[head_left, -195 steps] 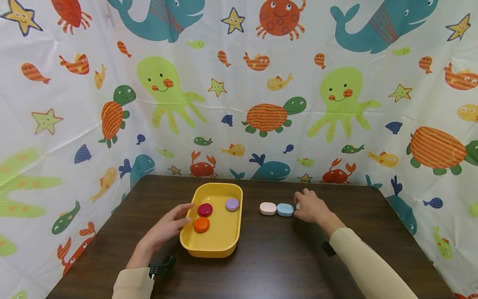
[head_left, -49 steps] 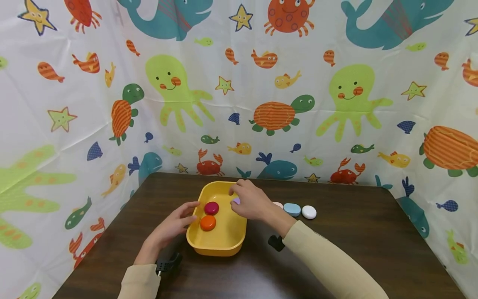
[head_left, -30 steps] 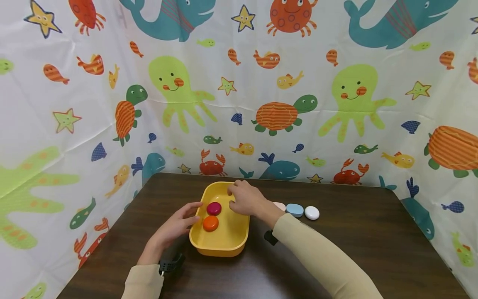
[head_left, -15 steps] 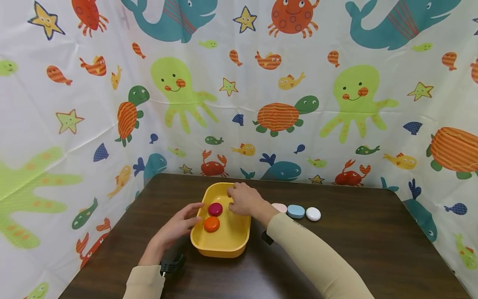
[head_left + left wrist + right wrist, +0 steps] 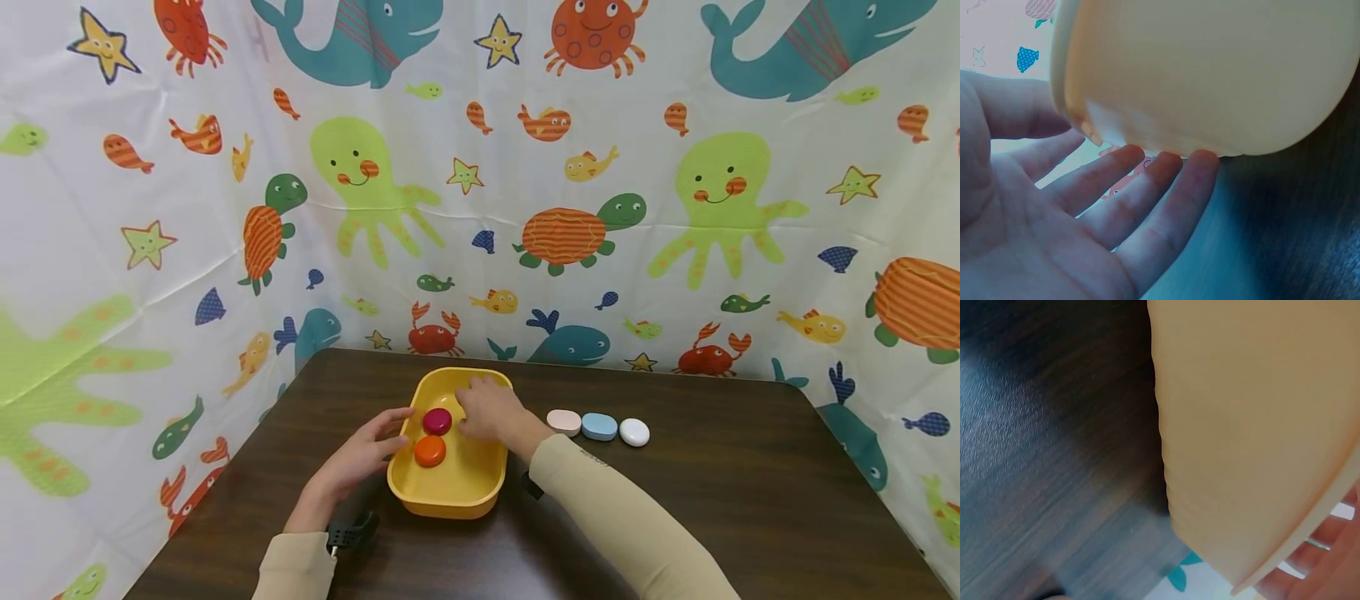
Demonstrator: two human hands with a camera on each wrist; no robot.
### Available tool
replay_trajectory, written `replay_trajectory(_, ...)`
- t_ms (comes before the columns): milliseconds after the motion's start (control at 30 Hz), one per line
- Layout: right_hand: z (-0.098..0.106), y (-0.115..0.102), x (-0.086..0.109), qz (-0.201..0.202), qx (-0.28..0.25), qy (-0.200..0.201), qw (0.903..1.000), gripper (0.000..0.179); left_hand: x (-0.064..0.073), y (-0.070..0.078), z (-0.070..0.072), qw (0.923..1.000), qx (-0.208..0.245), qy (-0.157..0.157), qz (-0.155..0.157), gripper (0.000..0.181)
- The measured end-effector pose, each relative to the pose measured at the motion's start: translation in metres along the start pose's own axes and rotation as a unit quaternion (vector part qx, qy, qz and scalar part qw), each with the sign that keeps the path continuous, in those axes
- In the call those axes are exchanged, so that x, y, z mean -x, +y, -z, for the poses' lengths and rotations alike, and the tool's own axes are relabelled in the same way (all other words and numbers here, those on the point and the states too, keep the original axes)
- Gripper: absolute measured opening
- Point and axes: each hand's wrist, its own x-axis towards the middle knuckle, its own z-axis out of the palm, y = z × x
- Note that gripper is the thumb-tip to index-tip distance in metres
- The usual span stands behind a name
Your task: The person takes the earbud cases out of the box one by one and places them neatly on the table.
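Head view, centre frame: the uncurled left hand [image 5: 365, 452] touches the tray [image 5: 450, 490], presumably steadying it; the right hand [image 5: 491, 411] reaches inside (grip hidden, cannot tell).

- Head view: bright, even light on the patterned cloth [image 5: 480, 133]; outlines fairly crisp.
- The dark counter [image 5: 735, 500] carries a soft, pale sheen near the bottom edge and a diffuse shadow below the right sleeve [image 5: 630, 517].
- Left wrist view: hazy, bluish; cloth washed out at upper left, left hand [image 5: 1041, 212] in shade.
- Right wrist view: dimmer; the tray [image 5: 1241, 425] looks soft and nearly textureless, bluish glare at left.
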Motion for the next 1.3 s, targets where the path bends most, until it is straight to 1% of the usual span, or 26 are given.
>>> replay_trajectory(167,-0.005,-0.003,-0.002,-0.008,0.005,-0.007,0.9999,0.049,0.001,0.001,0.0,1.0,0.001,0.002,0.0,0.054)
replay_trajectory(433,-0.006,-0.007,0.0,-0.014,-0.024,-0.032,0.9991,0.05,0.002,0.0,-0.001,1.0,0.004,0.0,0.003,0.054)
replay_trajectory(633,-0.008,-0.008,0.002,-0.014,-0.04,-0.038,0.9984,0.047,0.002,-0.001,-0.001,1.0,0.004,0.001,0.002,0.054)
replay_trajectory(1033,-0.01,-0.012,0.0,-0.008,-0.053,-0.026,0.9982,0.047,0.002,0.0,0.002,1.0,0.003,0.003,-0.001,0.054)
replay_trajectory(1300,-0.013,-0.008,-0.001,-0.014,-0.046,-0.021,0.9986,0.047,0.0,-0.001,0.0,1.0,0.001,0.007,-0.002,0.053)
